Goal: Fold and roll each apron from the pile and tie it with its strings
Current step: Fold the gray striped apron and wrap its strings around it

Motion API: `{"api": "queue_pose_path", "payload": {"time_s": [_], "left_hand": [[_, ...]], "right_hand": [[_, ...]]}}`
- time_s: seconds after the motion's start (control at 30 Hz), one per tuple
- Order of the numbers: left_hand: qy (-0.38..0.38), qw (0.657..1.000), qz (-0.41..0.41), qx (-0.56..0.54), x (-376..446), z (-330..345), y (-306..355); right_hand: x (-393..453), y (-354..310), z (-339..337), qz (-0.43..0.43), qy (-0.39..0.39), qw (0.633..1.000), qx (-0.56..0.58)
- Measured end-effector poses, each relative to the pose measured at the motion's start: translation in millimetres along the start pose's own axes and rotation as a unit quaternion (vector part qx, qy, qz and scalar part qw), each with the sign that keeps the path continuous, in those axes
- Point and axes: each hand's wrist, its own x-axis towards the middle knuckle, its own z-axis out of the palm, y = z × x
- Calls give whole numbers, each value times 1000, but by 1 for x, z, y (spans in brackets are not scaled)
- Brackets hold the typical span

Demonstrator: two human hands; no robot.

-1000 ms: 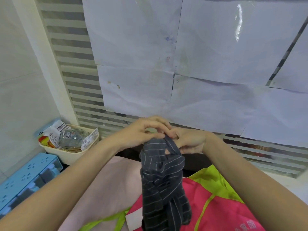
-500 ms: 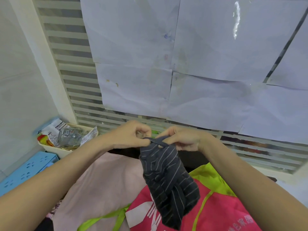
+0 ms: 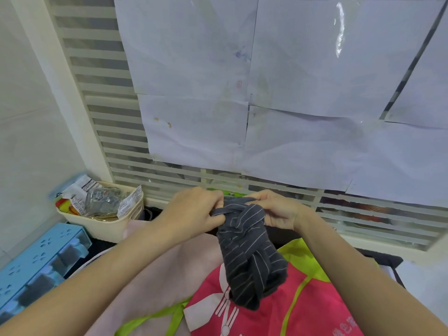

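A dark grey pinstriped apron (image 3: 249, 258), rolled into a bundle, hangs in the air in front of me. Its strings wrap across the top of the roll. My left hand (image 3: 194, 212) pinches a string end at the bundle's upper left. My right hand (image 3: 274, 209) grips the top right of the roll, fingers curled round the fabric and string. Below lie a pink-red apron with lime-green trim (image 3: 303, 309) and a pale pink apron (image 3: 157, 282).
A cream basket (image 3: 106, 226) full of packets stands at the left by the wall. A light blue plastic organiser (image 3: 36, 265) sits in front of it. Paper sheets (image 3: 291, 93) cover the slatted window ahead. A white surface (image 3: 421, 284) shows at the right.
The hands moved lower and closer over the roll's top. The string, stretched straight between both hands before, now lies wrapped across the bundle.
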Motion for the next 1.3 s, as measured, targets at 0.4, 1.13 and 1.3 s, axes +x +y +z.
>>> {"api": "queue_pose_path", "payload": {"time_s": [0.4, 1.13, 1.3], "left_hand": [[-10, 971, -86, -222, 12, 41, -43], [200, 947, -135, -211, 15, -24, -62], [190, 965, -102, -149, -10, -43, -73]], "right_hand": [[4, 10, 24, -95, 176, 979, 46], [19, -20, 110, -75, 58, 980, 175], [48, -20, 142, -108, 204, 961, 155]]}}
